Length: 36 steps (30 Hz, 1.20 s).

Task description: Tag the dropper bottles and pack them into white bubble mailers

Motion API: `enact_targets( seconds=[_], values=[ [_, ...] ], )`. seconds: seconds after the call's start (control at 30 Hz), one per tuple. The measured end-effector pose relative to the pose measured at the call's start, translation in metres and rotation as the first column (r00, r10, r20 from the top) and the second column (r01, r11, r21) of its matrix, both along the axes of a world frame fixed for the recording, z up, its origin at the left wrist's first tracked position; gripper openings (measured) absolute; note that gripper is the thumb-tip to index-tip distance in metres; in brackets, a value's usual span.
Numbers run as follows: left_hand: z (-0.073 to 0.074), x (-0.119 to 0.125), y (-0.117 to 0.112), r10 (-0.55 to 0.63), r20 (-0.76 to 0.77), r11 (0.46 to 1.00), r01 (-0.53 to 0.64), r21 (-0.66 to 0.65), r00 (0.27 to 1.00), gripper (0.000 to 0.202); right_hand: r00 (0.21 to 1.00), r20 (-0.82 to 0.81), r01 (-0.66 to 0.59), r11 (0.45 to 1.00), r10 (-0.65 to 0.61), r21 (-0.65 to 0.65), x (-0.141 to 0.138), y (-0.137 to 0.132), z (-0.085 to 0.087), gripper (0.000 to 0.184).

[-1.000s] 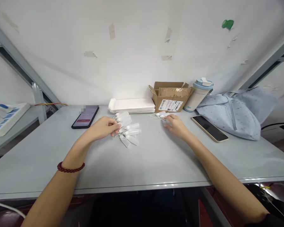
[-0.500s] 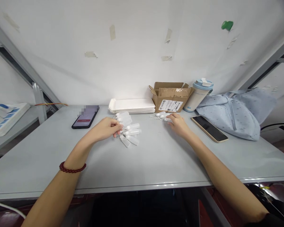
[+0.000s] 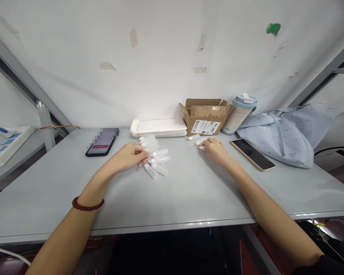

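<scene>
Several small translucent plastic tubes (image 3: pixel 160 160) with white ends and thin string loops lie in a fanned cluster left of centre on the grey table. My left hand (image 3: pixel 130 156) is over the cluster's left side, thumb and fingers closed in a pinch; what lies between the fingertips is too small to make out. A few more such tubes lie in front of the cardboard box (image 3: pixel 206 120). My right hand (image 3: pixel 216 152) is closed at these tubes, fingertips on one small tube (image 3: pixel 202 147) partly hidden by them. Beside it another tube (image 3: pixel 193 137) lies loose.
A stack of white flat boxes or envelopes (image 3: pixel 160 128) lies against the wall. The dark phone (image 3: pixel 103 143) is at left, a second phone (image 3: pixel 252 154) at right. Behind it are a tumbler (image 3: pixel 237 116) and a pale blue cloth bag (image 3: pixel 278 139). A power strip (image 3: pixel 11 145) sits far left.
The tubes near my right hand are more spread out, with one lying apart from the others. My right hand has shifted slightly down; my left hand stays nearly in place.
</scene>
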<state>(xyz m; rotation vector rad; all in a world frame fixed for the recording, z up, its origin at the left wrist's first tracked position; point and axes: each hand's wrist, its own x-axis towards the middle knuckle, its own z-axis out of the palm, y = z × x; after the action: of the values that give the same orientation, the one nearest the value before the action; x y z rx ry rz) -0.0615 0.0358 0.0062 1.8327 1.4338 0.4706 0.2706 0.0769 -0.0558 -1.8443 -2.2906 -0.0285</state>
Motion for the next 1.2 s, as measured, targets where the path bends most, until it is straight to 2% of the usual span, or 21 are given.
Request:
enact_targets(
  seconds=[0.2,0.33,0.47,0.6,0.7,0.8,0.93,1.03,1.1,1.2],
  values=[
    [-0.003,0.004,-0.001,-0.028,-0.005,1.000,0.028,0.010,1.000,0.032,0.983,-0.139,-0.124,0.992,0.123,0.007,-0.011,-0.006,0.006,0.019],
    [-0.005,0.010,-0.004,-0.062,-0.010,0.998,0.063,0.021,0.998,0.031,0.905,-0.363,-0.207,0.975,0.224,0.084,-0.021,-0.014,0.015,0.021],
    [-0.005,0.016,-0.007,-0.086,-0.038,0.996,0.087,0.021,0.996,0.030,0.830,-0.522,-0.184,0.980,0.196,0.074,-0.026,-0.021,0.020,0.026],
    [-0.005,0.018,-0.008,-0.088,-0.058,0.996,0.090,0.024,0.994,0.031,0.780,-0.607,-0.156,0.986,0.154,0.050,-0.027,-0.023,0.020,0.027],
    [-0.005,0.019,-0.008,-0.052,-0.040,0.998,0.054,0.033,0.998,0.031,0.724,-0.671,-0.129,0.987,0.162,0.099,-0.029,-0.026,0.023,0.026],
    [-0.002,0.022,-0.011,-0.004,0.044,0.999,0.002,0.050,0.999,0.031,0.594,-0.775,-0.131,0.976,0.216,0.172,-0.038,-0.038,0.030,0.026],
    [0.003,0.033,-0.020,-0.040,0.218,0.999,0.035,0.024,0.975,0.027,0.452,-0.857,-0.265,0.954,0.249,0.137,-0.057,-0.061,0.038,0.024],
    [0.003,0.044,-0.027,-0.121,0.335,0.991,0.136,-0.021,0.934,0.028,0.424,-0.867,-0.413,0.908,0.262,0.072,-0.068,-0.072,0.038,0.023],
    [0.001,0.050,-0.030,-0.164,0.383,0.982,0.189,-0.029,0.909,0.031,0.434,-0.864,-0.446,0.894,0.256,0.041,-0.072,-0.075,0.036,0.022],
    [-0.005,0.055,-0.031,-0.158,0.393,0.984,0.180,-0.017,0.906,0.029,0.456,-0.850,-0.452,0.891,0.261,0.031,-0.073,-0.075,0.035,0.020]
  ],
)
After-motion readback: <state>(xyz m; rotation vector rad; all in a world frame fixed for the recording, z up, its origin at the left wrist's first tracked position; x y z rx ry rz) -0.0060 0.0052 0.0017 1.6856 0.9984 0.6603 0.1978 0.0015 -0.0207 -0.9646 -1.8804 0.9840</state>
